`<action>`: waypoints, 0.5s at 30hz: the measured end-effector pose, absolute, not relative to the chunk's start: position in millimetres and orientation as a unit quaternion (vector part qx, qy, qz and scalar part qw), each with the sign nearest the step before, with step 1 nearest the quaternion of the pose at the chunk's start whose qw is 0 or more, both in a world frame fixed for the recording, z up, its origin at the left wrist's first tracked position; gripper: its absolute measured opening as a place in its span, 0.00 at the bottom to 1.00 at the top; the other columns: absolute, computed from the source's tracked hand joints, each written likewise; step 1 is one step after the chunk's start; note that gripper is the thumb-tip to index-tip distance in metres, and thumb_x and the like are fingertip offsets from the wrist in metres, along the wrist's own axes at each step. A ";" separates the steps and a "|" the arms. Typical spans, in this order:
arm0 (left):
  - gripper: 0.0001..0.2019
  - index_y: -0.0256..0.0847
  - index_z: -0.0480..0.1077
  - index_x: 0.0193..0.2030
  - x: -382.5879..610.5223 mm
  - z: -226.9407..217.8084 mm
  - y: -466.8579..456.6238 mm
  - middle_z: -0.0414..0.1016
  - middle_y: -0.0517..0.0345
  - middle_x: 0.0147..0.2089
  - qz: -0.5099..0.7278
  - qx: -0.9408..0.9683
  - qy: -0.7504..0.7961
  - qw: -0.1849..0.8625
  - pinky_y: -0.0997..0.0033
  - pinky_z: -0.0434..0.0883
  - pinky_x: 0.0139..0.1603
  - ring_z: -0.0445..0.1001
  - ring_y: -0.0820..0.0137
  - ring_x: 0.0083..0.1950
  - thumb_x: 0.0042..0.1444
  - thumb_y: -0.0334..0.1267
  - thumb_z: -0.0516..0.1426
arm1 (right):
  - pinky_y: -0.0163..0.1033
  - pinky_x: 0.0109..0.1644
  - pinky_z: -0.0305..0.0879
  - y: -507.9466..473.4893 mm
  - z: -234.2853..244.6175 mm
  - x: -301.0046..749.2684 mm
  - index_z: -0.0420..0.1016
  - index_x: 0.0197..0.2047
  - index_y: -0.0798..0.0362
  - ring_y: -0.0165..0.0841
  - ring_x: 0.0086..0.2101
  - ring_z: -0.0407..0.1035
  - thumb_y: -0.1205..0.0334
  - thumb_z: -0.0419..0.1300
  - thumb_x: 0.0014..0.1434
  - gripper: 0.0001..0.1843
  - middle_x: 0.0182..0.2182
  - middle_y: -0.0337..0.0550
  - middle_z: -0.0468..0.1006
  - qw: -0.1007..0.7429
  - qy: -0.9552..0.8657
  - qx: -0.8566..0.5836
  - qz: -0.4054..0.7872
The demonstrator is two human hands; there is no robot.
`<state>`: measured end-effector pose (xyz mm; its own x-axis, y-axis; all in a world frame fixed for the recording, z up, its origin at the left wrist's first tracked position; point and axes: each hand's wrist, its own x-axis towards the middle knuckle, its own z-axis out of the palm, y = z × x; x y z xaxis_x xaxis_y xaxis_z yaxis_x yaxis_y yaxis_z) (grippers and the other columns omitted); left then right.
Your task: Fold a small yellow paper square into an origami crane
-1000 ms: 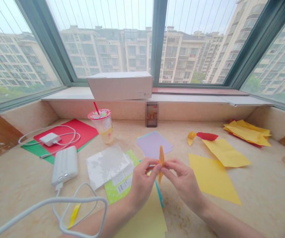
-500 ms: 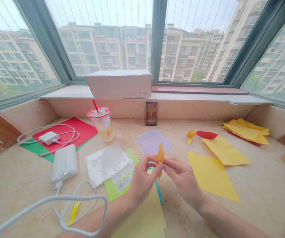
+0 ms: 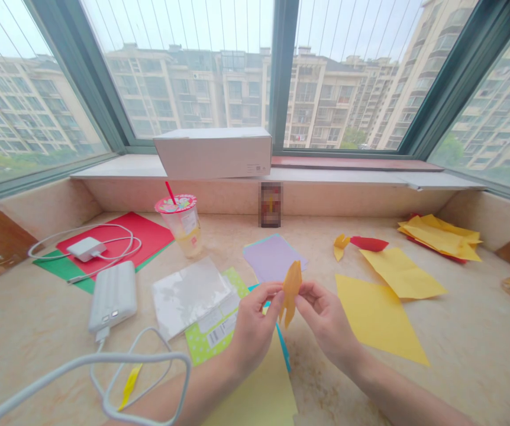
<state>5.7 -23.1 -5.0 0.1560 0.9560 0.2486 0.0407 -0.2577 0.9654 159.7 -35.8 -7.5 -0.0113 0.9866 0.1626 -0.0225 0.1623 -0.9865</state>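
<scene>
A small folded piece of orange-yellow paper (image 3: pixel 291 291) stands upright between my two hands, narrow at the top and split into points at the bottom. My left hand (image 3: pixel 258 316) pinches its left edge with thumb and fingertips. From the other side, my right hand (image 3: pixel 326 316) pinches the right edge. Beneath and behind the hands lie a lilac square sheet (image 3: pixel 275 258), a pale yellow sheet (image 3: pixel 255 393) and part of a blue sheet (image 3: pixel 284 349). To the right are flat yellow sheets (image 3: pixel 379 319) and a folded yellow and red paper piece (image 3: pixel 369 243).
On the left are a power bank (image 3: pixel 113 296) with a looping white cable (image 3: pixel 81 359), a charger (image 3: pixel 87 249) on red paper (image 3: pixel 135 234), and a lidded drink cup (image 3: pixel 181 228). A clear packet (image 3: pixel 190 296) lies centre-left. Folded yellow papers (image 3: pixel 441 234) pile at the back right.
The folded paper has turned from nearly edge-on to show its broad face, with its split lower points visible. Both hands still pinch it, the fingers slightly shifted.
</scene>
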 end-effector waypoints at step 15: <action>0.11 0.39 0.75 0.42 6.9 -1.2 -22.8 0.81 0.53 0.40 0.529 0.541 0.374 0.536 0.66 0.73 0.45 0.78 0.66 0.40 0.63 0.44 0.58 | 0.46 0.48 0.73 -33.2 4.4 160.4 0.74 0.42 0.51 0.41 0.42 0.77 0.47 0.64 0.59 0.16 0.40 0.47 0.82 0.549 -0.494 -0.411 0.535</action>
